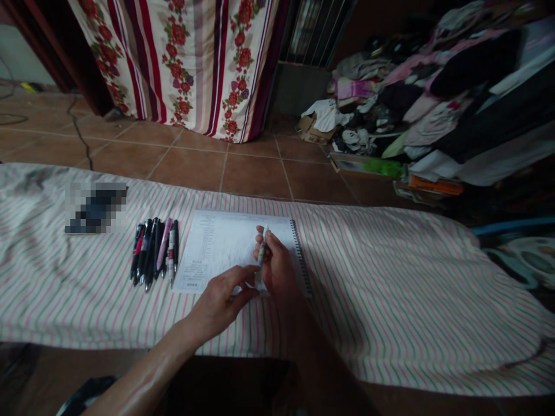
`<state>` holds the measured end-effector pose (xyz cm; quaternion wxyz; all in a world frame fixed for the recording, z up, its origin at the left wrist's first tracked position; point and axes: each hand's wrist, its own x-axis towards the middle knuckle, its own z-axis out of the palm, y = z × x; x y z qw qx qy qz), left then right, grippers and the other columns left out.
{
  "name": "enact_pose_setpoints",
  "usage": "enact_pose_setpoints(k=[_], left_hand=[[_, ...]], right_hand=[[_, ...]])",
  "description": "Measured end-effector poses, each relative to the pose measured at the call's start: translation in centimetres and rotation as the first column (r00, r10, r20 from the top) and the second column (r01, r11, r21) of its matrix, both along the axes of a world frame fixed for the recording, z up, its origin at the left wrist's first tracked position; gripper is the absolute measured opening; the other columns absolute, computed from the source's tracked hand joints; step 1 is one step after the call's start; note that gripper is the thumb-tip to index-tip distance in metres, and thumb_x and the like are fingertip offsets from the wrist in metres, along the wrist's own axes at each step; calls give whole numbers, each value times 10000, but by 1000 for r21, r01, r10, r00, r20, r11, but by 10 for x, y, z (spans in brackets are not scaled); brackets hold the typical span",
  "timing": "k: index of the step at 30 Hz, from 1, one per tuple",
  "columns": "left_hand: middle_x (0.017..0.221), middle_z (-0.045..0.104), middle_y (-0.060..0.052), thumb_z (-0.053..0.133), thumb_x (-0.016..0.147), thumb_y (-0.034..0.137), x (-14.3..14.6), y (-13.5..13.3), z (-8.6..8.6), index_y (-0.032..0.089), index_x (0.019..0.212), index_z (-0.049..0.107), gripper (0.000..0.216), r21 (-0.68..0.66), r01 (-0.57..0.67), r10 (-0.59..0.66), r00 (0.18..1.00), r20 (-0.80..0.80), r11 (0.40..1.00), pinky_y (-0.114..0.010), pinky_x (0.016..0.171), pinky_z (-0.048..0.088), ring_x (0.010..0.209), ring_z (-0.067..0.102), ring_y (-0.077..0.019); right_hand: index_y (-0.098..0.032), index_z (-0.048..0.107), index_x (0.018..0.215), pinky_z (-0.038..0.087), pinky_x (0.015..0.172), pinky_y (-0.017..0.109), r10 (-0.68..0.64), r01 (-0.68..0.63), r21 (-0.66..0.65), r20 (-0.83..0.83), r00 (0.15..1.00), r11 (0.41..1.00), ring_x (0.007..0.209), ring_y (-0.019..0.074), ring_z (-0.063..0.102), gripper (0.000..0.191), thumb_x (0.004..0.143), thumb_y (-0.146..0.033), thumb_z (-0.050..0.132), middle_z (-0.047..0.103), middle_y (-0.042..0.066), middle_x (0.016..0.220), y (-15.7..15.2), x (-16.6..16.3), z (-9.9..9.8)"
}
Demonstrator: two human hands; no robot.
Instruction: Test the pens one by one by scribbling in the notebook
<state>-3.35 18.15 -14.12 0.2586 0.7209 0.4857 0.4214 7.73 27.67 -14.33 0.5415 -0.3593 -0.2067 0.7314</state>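
Note:
My right hand [280, 263] is wrapped round a slim pen [262, 251], which stands nearly upright in the fingers. My left hand [228, 292] is at the pen's lower end, thumb and index finger curled around it; the exact contact there is too small to make out. Both hands are above a spiral notebook [234, 242], whose page has printed text along its left side and a coil on the right. To the left of the notebook lies a row of several pens [151, 251], mostly dark, with a pink one [164, 242] and a white one [170, 254] among them.
A striped cloth [390, 289] covers the low surface beneath everything. At its left lies a blurred-out flat object [96, 209]. Beyond are a tiled floor [251, 173], a floral curtain [199, 63] and a heap of clothes [416, 86]. A cable [82, 130] runs across the floor.

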Motion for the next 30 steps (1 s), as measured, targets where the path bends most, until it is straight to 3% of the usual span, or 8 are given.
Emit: enact_pose_setpoints(k=[10, 22, 30], left_hand=[[895, 648, -12, 553, 845, 189, 8, 2, 1, 206, 1133, 508, 293, -28, 44, -42, 996, 77, 999, -255, 714, 518, 772, 626, -121], [959, 643, -22, 542, 846, 168, 17, 4, 4, 218, 1167, 490, 329, -105, 57, -44, 991, 125, 993, -269, 732, 521, 799, 627, -120], [982, 653, -43, 508, 844, 137, 21, 6, 0, 202, 1146, 489, 309, -72, 17, -8, 993, 118, 997, -293, 713, 536, 784, 630, -128]], right_hand=[[-132, 675, 861, 253, 346, 114, 22, -22, -57, 4, 1000, 998, 396, -1, 328, 269, 654, -301, 710, 598, -27, 600, 0, 7, 2], [-152, 655, 886, 290, 348, 115, 62, -67, -73, -68, 996, 995, 398, 11, 365, 237, 686, -273, 693, 572, -46, 580, 1, 14, 9], [-163, 649, 892, 263, 330, 138, 112, -115, -99, -30, 993, 988, 366, 16, 356, 319, 688, -402, 705, 534, -59, 557, -1, 17, 8]])
